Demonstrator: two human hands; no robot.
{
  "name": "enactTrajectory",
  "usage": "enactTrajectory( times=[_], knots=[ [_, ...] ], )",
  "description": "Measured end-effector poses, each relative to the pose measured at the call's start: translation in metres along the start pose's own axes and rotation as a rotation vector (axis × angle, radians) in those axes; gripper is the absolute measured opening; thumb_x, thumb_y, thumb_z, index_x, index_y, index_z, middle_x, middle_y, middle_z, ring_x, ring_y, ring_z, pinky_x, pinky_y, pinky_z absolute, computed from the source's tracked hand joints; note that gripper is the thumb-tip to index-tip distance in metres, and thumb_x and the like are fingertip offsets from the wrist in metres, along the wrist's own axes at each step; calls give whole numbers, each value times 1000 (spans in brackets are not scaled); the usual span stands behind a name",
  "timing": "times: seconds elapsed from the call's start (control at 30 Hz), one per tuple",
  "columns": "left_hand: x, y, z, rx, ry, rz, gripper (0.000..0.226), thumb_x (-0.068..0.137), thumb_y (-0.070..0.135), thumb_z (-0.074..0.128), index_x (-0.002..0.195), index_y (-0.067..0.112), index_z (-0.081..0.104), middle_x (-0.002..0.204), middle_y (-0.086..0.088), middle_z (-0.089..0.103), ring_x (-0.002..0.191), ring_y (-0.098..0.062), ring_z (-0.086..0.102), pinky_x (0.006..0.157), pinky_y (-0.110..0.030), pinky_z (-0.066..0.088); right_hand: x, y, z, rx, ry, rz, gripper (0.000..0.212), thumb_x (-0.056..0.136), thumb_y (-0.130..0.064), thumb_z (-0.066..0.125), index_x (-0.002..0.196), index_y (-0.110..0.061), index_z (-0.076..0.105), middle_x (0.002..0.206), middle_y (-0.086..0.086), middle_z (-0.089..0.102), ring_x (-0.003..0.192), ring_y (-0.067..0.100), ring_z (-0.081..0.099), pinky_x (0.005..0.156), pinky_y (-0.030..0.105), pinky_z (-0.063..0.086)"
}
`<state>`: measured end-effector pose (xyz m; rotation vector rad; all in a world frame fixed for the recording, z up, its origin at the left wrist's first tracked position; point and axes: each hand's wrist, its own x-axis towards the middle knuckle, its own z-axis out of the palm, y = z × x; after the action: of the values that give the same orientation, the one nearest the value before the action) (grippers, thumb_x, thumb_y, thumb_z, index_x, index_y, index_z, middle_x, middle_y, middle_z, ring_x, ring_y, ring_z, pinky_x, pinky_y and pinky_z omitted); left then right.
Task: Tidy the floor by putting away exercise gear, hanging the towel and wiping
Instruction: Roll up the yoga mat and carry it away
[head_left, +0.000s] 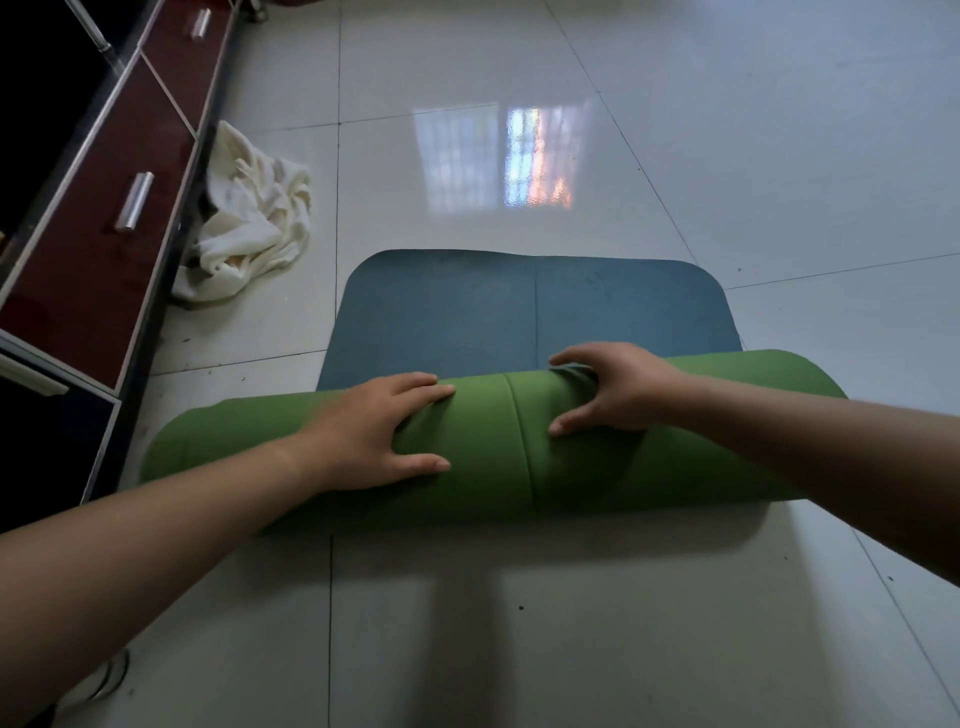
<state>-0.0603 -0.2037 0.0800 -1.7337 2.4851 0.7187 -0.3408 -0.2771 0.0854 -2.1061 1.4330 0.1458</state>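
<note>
An exercise mat (498, 457) lies across the white tiled floor, mostly rolled into a thick green roll. Its short unrolled end (530, 312) shows a blue face and lies flat beyond the roll. My left hand (374, 431) presses on top of the roll left of its middle, fingers spread. My right hand (618, 389) grips the roll's upper edge right of the middle, fingers curled over it. A crumpled cream towel (254, 218) lies on the floor at the left, against the cabinet.
A low dark-red cabinet (98, 249) with metal drawer handles (135, 202) runs along the left side. Glossy white floor tiles (571, 623) stretch in front of, behind and to the right of the mat.
</note>
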Motion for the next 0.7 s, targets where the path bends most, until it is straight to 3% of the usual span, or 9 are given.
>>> enactTrajectory(
  times=[0.1,0.2,0.27,0.37,0.5,0.63,0.7],
  knots=[
    [8,10,7,176,-88,-31,119,50,93,38,148,36,1,158,4,4,145,-17,7,116,-45,7,5,3,-4,-11,91,52,83,64,-66,69,134,-28,46,140,-5,47,128,19,42,104,36,37],
    [20,8,4,248,-147,-72,121,56,84,55,147,37,-9,158,4,-4,145,-17,0,116,-47,4,5,-6,-4,-166,98,-52,68,77,-65,56,131,-24,48,135,-1,49,121,21,47,97,38,42],
    [26,4,0,232,-141,-68,120,56,82,57,147,37,-6,158,4,2,145,-17,4,115,-47,8,1,-15,1,-232,94,-136,69,80,-65,53,134,-23,45,139,0,45,124,22,44,101,37,40],
    [34,0,-7,199,-144,-58,118,54,82,59,147,38,0,158,4,9,144,-16,11,116,-48,17,-11,-23,14,-337,74,-212,93,72,-73,53,144,-21,28,151,1,27,137,22,26,113,39,23],
    [46,1,-20,214,-129,-100,116,51,82,62,146,41,10,155,10,19,141,-16,23,110,-39,31,-11,-21,25,-442,42,-238,113,68,-72,61,150,-20,4,158,1,3,145,22,4,117,41,6],
    [48,1,-28,243,50,-101,91,63,76,59,142,39,31,147,12,36,133,-15,37,97,-33,41,8,-13,11,-343,101,-216,106,67,-71,62,149,-23,14,157,-1,15,143,18,14,116,37,12],
    [45,-3,-24,241,69,-99,87,68,73,56,143,39,27,150,8,33,134,-17,35,100,-34,39,14,-11,3,-280,159,-193,98,68,-70,62,146,-24,25,154,-2,26,140,18,23,114,35,17]
  ],
)
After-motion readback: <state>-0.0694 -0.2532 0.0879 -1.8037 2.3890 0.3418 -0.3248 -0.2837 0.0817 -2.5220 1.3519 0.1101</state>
